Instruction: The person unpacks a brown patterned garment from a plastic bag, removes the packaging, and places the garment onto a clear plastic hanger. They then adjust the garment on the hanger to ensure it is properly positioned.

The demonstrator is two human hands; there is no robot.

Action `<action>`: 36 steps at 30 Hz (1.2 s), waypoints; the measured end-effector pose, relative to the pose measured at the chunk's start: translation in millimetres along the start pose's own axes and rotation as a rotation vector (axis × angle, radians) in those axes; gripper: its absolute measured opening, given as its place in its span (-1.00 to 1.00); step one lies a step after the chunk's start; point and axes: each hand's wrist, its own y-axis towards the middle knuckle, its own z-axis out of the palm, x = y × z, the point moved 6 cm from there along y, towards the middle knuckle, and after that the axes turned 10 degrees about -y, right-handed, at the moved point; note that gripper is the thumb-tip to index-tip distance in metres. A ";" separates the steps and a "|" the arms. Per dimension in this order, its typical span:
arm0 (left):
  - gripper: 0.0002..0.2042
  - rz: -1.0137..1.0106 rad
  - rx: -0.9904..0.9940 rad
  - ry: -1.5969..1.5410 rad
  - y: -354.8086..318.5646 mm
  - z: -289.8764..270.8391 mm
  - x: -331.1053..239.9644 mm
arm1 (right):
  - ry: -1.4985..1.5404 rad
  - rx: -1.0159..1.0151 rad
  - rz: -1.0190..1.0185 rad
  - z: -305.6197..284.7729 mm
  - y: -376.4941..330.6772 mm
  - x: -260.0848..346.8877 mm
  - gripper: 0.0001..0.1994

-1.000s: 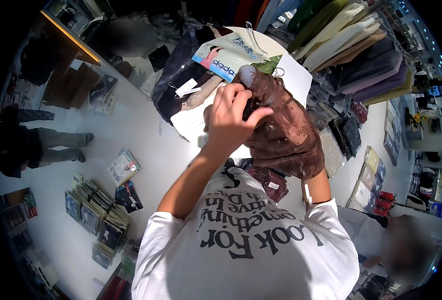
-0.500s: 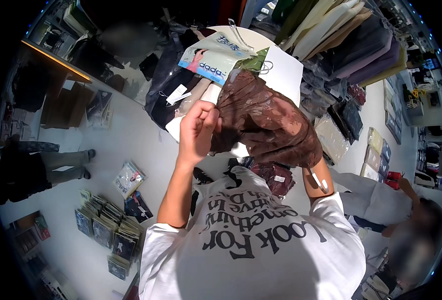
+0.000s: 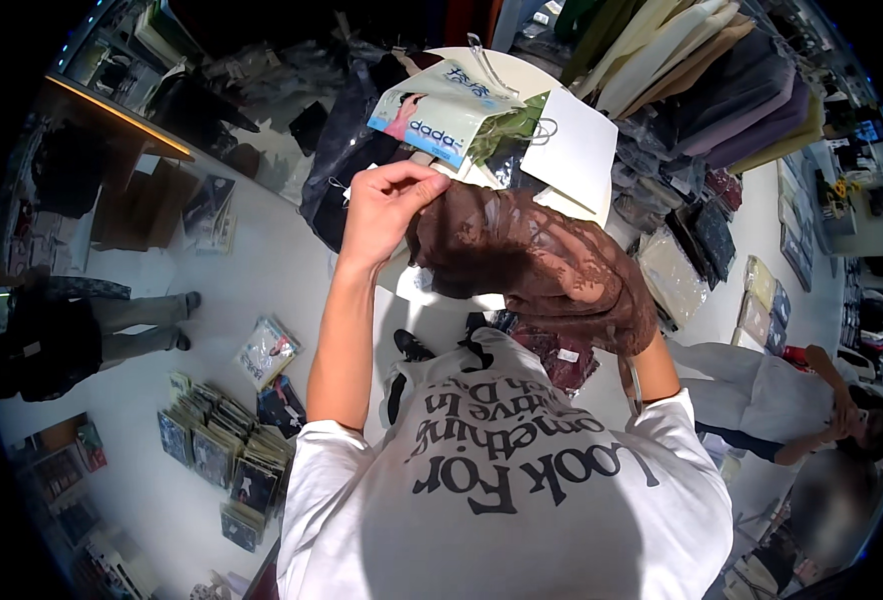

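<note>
- So the brown cloth (image 3: 532,245) is up in the air on the near side of the table (image 3: 540,72), see-through in places. Long axis goes left to right, with the right end dipping nearer the person.
- Left hand (image 3: 382,215) is at the cloth's left end. Thumb and forefinger are pinching the edge, so the cloth lies straight off to the right of those fingertips.
- Right hand (image 3: 574,265) looks to be inside it, skin showing through the sheer bit. Can't tell if those fingers are spread or bunched, too much fabric over them. The right forearm (image 3: 664,372) comes out of the near right end.
- Far side of the cloth, on the table: a pale bag (image 3: 442,115) with a blue strip. Something green (image 3: 507,138) sits against its right side; can't tell if it's in the bag or beside it.
- Right of that, a white sheet-like thing (image 3: 574,150) with a loop on it.
- Left of the table top, dark clothes (image 3: 324,190), partly in clear plastic.
- Floor: flat packs (image 3: 212,460) in piles on the near left, a dark red pack (image 3: 567,368) just nearer than the cloth.
</note>
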 end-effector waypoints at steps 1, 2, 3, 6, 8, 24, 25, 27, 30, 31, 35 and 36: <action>-0.91 0.020 -0.041 0.065 -1.1 -3.3 -1.9 | -0.045 -0.014 0.001 2.8 1.1 -2.6 -0.48; -0.91 0.089 -0.103 0.141 -3.5 -4.3 -4.7 | -0.090 -0.028 0.001 6.5 1.8 -5.5 -0.50; -0.90 0.202 -0.165 0.191 -9.3 -5.9 -8.3 | -0.109 -0.058 -0.044 7.4 0.3 -7.0 -0.51; -0.86 0.345 -0.368 0.291 -34.2 -12.2 -6.5 | -0.148 -0.142 -0.197 7.4 -1.3 -9.5 -0.53; -0.84 0.270 -0.386 0.413 -40.1 -10.9 11.7 | -0.056 -0.167 -0.218 10.5 -0.1 -7.0 -0.52; -0.79 0.340 -0.145 0.378 -36.2 90.0 36.9 | -0.202 -0.355 -0.408 10.6 46.5 20.8 -0.41; -0.79 0.278 -0.127 0.333 -36.2 88.2 43.4 | -0.180 -0.362 -0.402 10.2 46.1 19.9 -0.41; -0.80 0.154 -0.092 0.243 -42.7 83.6 51.9 | -0.137 -0.360 -0.392 8.0 46.2 22.0 -0.41; -0.78 -0.167 0.203 -0.213 -73.8 113.1 41.9 | -0.106 -0.356 -0.369 4.7 49.2 21.7 -0.42; -0.75 -0.050 0.309 -0.107 -82.6 123.0 21.8 | -0.091 -0.355 -0.367 6.0 49.6 21.7 -0.42; -0.73 0.066 0.518 0.138 -91.4 132.4 33.0 | -0.051 -0.348 -0.346 7.7 45.9 21.6 -0.43; -0.73 0.129 0.467 0.260 -86.7 125.7 33.8 | -0.044 -0.351 -0.344 7.8 48.8 21.3 -0.43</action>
